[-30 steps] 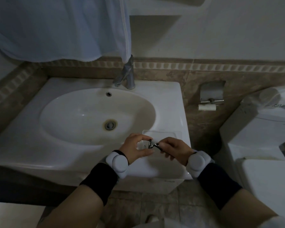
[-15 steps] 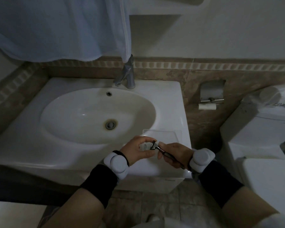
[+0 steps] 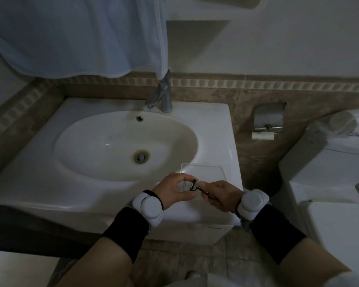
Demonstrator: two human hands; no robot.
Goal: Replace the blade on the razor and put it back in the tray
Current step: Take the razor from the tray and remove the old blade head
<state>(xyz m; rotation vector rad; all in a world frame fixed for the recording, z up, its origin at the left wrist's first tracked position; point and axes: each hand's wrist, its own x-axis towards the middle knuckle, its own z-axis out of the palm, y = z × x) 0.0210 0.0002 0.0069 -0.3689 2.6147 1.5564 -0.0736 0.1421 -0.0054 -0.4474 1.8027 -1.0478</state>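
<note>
My right hand (image 3: 221, 194) grips the dark handle of the razor (image 3: 201, 189), whose head points left toward my other hand. My left hand (image 3: 174, 190) pinches a small clear blade cartridge (image 3: 184, 185) between thumb and fingers, right against the razor head. Both hands hover over the sink's front right rim. Just behind them lies a clear plastic tray (image 3: 205, 169) on the white counter; I cannot tell what it holds.
The white sink basin (image 3: 120, 141) with its drain lies to the left, the chrome tap (image 3: 163, 96) at the back. A pale blue towel (image 3: 75, 36) hangs above. To the right are a toilet-paper holder (image 3: 266, 125) and the toilet cistern (image 3: 327, 162).
My right hand has turned a little and drawn closer to the left one. The razor head now meets the cartridge in my left fingers.
</note>
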